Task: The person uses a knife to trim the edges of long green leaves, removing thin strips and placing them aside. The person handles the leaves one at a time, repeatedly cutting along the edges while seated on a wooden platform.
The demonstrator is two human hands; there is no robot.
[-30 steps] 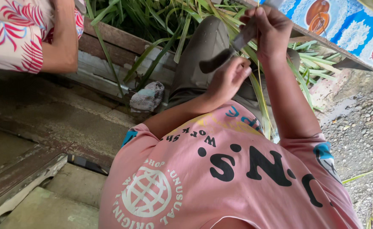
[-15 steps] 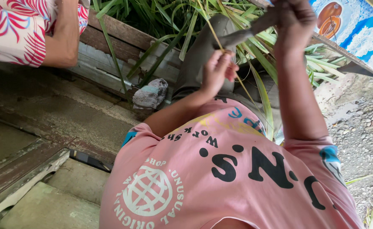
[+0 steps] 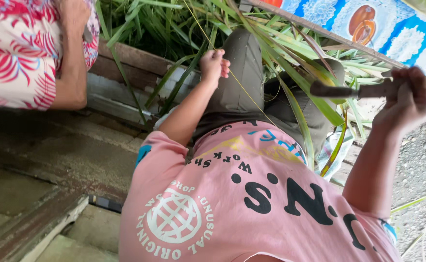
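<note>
I sit in a pink printed shirt (image 3: 251, 194) and grey-green trousers (image 3: 239, 73), with long green leaves (image 3: 290, 63) lying across my lap. My left hand (image 3: 214, 64) is closed around a thin yellowish leaf strip (image 3: 251, 99) that runs from the leaf pile down towards my chest. My right hand (image 3: 409, 99) is out to the right, gripping a dark knife (image 3: 351, 90) whose blade points left over the leaves. The two hands are well apart.
Another person in a red-and-white floral garment (image 3: 14, 53) sits at the upper left, forearm (image 3: 72, 68) hanging down. A wooden ledge (image 3: 125, 73) holds more leaves. There are worn concrete steps (image 3: 43, 160) at left, gravel (image 3: 421, 160) at right and a colourful printed sheet (image 3: 382, 29) at top right.
My hands were close together at a leaf with the knife. The right hand has swung the knife out to the right, and the left hand has pulled the thin strip leftwards.
</note>
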